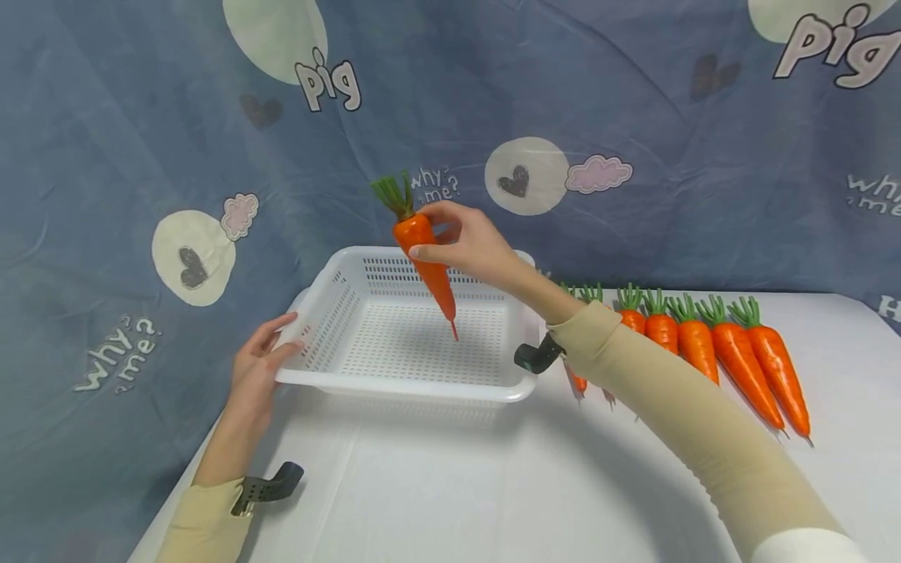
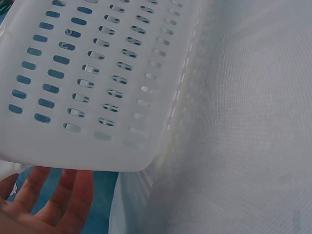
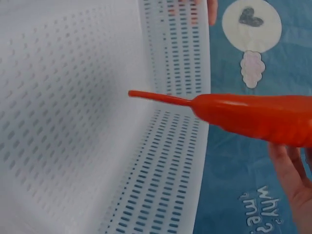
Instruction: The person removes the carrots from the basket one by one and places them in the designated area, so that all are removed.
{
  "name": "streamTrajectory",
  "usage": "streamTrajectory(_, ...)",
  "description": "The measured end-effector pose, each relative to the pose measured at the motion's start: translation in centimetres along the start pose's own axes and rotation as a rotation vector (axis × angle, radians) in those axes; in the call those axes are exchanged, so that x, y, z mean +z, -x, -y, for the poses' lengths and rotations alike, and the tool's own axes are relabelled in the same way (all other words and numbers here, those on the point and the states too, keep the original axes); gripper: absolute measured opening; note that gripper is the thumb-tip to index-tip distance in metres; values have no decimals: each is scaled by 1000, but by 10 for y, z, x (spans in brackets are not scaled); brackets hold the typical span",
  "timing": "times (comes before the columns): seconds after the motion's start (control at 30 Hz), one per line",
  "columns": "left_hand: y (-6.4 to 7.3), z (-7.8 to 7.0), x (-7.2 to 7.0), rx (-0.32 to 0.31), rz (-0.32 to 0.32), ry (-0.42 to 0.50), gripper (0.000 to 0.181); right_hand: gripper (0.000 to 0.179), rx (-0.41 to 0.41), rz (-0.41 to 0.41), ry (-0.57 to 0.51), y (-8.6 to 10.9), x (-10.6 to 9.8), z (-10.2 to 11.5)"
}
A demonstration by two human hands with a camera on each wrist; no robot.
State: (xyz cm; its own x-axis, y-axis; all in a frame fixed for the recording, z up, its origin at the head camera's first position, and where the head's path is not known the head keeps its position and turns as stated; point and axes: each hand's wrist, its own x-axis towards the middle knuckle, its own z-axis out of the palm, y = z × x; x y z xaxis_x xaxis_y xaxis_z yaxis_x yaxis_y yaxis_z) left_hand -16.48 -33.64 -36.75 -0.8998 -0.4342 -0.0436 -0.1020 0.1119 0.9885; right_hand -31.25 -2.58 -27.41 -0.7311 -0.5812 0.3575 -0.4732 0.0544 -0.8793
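Note:
My right hand (image 1: 479, 244) pinches an orange carrot (image 1: 432, 280) near its thick end, between thumb and fingers. The carrot hangs tilted over a white plastic basket (image 1: 394, 385), green stalks up and thin root pointing down into it. In the right wrist view the carrot (image 3: 253, 117) crosses above the basket's slotted wall (image 3: 170, 180), touching nothing there. At the basket's left end, my left hand (image 1: 259, 361) holds the rim, thumb on top and fingers outside. The left wrist view shows those fingers (image 2: 73, 200) beside the basket's slotted side (image 2: 92, 97); the thumb is mostly hidden.
Several more carrots (image 1: 749, 367) lie in a row right of the basket, stalks toward the back; my right forearm covers part of them. A white cloth covers the table (image 1: 436, 485). Behind hangs a blue printed curtain (image 1: 422, 94).

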Motion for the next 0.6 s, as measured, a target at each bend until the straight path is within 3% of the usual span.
streamTrajectory(0.3, -2, 1, 1, 0, 2, 4, 49, 46, 0, -56, -47, 11, -10, 10)
streamTrajectory(0.6, -3, 3, 0, 7, 18, 15, 50, 51, 112, -116, -99, 26, -20, 14)
